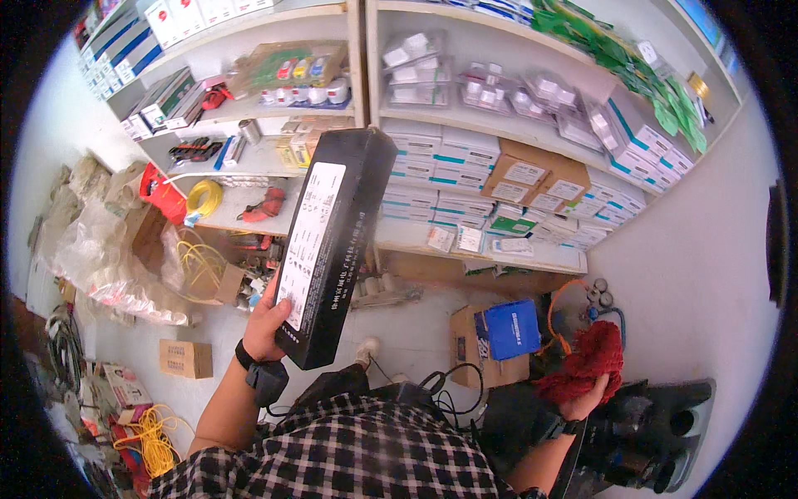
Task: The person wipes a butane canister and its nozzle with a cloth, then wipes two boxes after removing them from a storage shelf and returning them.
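My left hand (265, 327) grips the lower end of a long black cardboard box (349, 231), thumb on its front. The box is held up and tilted, with a white label bearing writing on one face. At the right, my right hand (586, 399) is closed on a crumpled dark red cloth (583, 365), which hides most of the fingers. The cloth is held near gauges with orange and blue hoses (598, 296).
Shelves (499, 118) with stacked boxes and plastic packs stand ahead. A cardboard box with a blue box (511, 329) sits on the floor. Plastic-wrapped goods (118, 262), a small carton (185, 358) and yellow cable (153, 440) lie left. A black plastic case (679, 430) is at lower right.
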`<state>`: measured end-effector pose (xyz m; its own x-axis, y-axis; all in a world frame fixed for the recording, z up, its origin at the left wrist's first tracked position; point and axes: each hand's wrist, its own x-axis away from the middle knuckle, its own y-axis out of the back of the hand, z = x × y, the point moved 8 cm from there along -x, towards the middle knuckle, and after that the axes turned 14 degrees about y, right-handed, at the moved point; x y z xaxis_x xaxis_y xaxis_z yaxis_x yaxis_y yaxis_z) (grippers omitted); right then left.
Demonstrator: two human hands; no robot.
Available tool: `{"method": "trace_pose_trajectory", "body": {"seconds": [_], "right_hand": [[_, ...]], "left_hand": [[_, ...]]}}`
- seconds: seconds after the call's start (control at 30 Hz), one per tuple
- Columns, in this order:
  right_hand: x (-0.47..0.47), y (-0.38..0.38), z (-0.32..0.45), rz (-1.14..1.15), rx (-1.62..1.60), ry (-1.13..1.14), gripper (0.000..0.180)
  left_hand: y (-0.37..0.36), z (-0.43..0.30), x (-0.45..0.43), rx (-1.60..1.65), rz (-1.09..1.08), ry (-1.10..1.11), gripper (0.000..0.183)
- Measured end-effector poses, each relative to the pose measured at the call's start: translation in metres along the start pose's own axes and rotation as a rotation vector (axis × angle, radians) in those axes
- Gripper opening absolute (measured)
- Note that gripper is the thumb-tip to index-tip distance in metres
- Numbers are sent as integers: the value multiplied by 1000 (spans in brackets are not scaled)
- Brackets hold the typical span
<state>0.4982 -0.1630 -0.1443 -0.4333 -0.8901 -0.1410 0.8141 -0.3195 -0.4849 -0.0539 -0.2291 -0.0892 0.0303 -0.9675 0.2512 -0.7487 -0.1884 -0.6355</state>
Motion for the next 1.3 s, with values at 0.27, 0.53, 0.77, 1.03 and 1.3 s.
{"method": "trace_pose_trajectory", "body": {"seconds": [0.27,0.53,0.77,1.03,1.3], "right_hand": [[8,-11,-68,-50,-99,-184,51],[63,-78,-109,-11,82,-292,49],[125,-286,-164,350,221,-349,48],[224,-485,-213,776,237,-388,46],[274,-567,-222,991,228,-391,45]], "left_hand": [[44,-34,41,-43,-91,-91,83],[110,-91,71,87,30,-139,76],[232,-152,171,9,-101,-257,79],[337,-159,286,29,-507,-344,101],[361,-146,302,176,-459,-454,85]]}}
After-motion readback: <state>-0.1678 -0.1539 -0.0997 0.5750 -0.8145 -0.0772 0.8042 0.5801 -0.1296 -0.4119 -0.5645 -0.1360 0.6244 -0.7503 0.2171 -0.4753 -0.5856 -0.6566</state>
